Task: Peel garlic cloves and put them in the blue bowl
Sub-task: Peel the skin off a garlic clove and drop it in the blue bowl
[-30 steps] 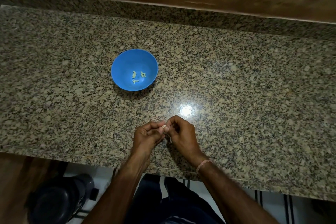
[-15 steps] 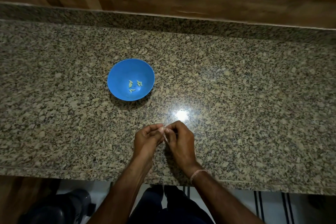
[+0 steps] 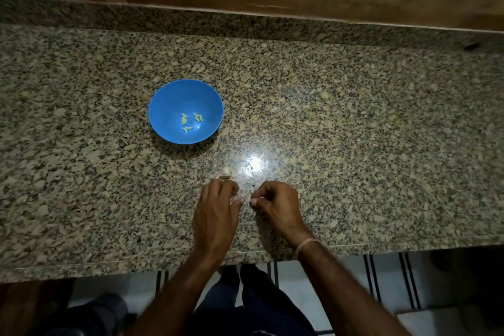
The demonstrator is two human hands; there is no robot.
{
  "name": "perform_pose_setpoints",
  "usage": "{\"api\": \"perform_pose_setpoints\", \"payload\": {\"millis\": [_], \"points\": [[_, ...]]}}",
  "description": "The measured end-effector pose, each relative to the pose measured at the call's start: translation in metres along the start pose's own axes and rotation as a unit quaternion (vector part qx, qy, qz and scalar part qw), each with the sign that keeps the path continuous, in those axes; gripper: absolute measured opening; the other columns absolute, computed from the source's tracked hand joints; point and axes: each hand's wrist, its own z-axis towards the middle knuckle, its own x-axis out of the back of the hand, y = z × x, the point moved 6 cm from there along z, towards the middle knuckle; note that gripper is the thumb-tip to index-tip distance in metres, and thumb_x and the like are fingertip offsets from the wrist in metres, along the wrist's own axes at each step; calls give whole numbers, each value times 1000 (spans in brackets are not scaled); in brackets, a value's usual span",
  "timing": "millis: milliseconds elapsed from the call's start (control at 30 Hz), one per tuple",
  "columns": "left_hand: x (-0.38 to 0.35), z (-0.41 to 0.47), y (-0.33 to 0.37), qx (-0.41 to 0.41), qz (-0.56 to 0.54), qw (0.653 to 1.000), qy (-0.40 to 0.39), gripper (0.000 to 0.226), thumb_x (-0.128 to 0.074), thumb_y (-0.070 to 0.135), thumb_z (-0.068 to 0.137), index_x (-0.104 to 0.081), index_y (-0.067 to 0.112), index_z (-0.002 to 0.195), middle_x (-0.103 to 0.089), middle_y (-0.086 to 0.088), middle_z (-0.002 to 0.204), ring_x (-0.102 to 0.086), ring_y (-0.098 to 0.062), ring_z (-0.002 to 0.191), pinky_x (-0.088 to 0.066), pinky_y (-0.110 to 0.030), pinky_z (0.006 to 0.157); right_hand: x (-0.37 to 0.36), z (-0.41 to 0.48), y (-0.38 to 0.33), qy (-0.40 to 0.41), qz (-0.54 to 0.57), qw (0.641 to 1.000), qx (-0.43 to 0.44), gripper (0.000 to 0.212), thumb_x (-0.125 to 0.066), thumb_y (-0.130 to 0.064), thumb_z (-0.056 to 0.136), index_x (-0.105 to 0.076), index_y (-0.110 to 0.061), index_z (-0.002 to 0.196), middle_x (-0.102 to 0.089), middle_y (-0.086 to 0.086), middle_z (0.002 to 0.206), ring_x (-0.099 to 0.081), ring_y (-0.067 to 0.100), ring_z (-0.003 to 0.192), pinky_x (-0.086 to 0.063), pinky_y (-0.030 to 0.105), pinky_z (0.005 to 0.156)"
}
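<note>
Nearest, over the speckled granite worktop [image 3: 354,123], the left hand [image 3: 215,213] and right hand [image 3: 278,204] sit just apart, fingers curled and pinched; what each grips is too small to tell. At twelve o'clock lie pale garlic bits [image 3: 225,173]. At eleven o'clock, the round blue plastic bowl [image 3: 169,101] holds peeled garlic cloves [image 3: 191,121].

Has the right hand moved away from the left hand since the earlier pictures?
Yes. The right hand has pulled rightward, apart from the left hand; earlier their fingertips met below the light glare on the counter.
</note>
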Motion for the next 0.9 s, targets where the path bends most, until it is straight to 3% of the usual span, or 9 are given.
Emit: {"api": "perform_pose_setpoints", "payload": {"millis": [67, 167, 200, 300, 600, 633, 700, 800, 900], "points": [[-9, -7, -11, 40, -43, 998, -26, 12, -69, 32, 94, -60, 28, 101, -53, 11, 95, -55, -16, 87, -41, -31, 61, -3, 0, -2, 10, -50, 999, -5, 17, -87, -8, 78, -75, -18, 72, -72, -14, 69, -65, -9, 65, -47, 5, 64], [-15, -4, -18, 56, -60, 996, -44, 15, -72, 34, 93, -57, 34, 94, -50, 16, 87, -52, -10, 80, -33, -28, 57, -4, 0, -7, 26, -88, 996, -13, 17, -87, -9, 79, -75, -19, 72, -72, -12, 71, -64, -6, 65, -41, 0, 63], [-16, -3, -20, 60, -64, 995, -49, 17, -74, 34, 92, -56, 35, 92, -51, 15, 86, -51, -9, 79, -31, -27, 56, -4, 0, -8, 28, -95, 995, -19, 16, -87, -10, 79, -74, -18, 72, -73, -10, 73, -66, -1, 68, -45, 3, 67], [-16, -1, -22, 69, -57, 994, -57, 22, -76, 33, 89, -54, 36, 90, -52, 15, 86, -52, -8, 77, -30, -27, 54, -6, 2, -11, 33, -120, 991, -42, 19, -86, -10, 77, -71, -19, 70, -74, -8, 73, -69, 9, 71, -60, 34, 72], [-15, 0, -21, 96, -56, 991, -73, 20, -76, 34, 90, -56, 36, 88, -55, 14, 86, -55, -8, 77, -34, -28, 54, -8, 3, -17, 37, -167, 984, -57, 17, -82, -11, 80, -71, -20, 72, -73, -8, 73, -69, 12, 71, -59, 32, 68], [-15, 2, -21, 108, -69, 989, -73, 16, -75, 34, 90, -59, 36, 88, -57, 15, 86, -57, -8, 78, -36, -28, 55, -5, 4, -14, 27, -132, 989, -68, 15, -85, -12, 80, -73, -19, 73, -74, -7, 73, -71, 11, 72, -60, 31, 69], [-17, 4, -19, 148, -131, 976, -90, 7, -71, 38, 93, -66, 37, 88, -66, 17, 86, -63, -5, 79, -48, -30, 59, 1, 0, -8, -9, 62, 992, -113, 8, -84, -7, 81, -78, -12, 79, -77, 0, 76, -74, 14, 74, -61, 27, 71], [-27, 1, -17, 199, -259, 938, -120, 12, -70, 42, 94, -73, 35, 84, -74, 14, 81, -70, -7, 76, -61, -44, 69, -4, -18, -7, -84, 356, 907, -209, 4, -73, 5, 90, -76, 3, 91, -76, 15, 81, -72, 22, 73, -62, 27, 67], [-28, 1, -17, 240, -391, 881, -112, 13, -71, 28, 96, -76, 21, 86, -77, -2, 82, -75, -25, 82, -63, -51, 78, -15, -27, -4, -107, 435, 854, -263, 6, -70, 7, 91, -70, 1, 89, -74, 13, 74, -71, 18, 63, -61, 25, 59]]}}
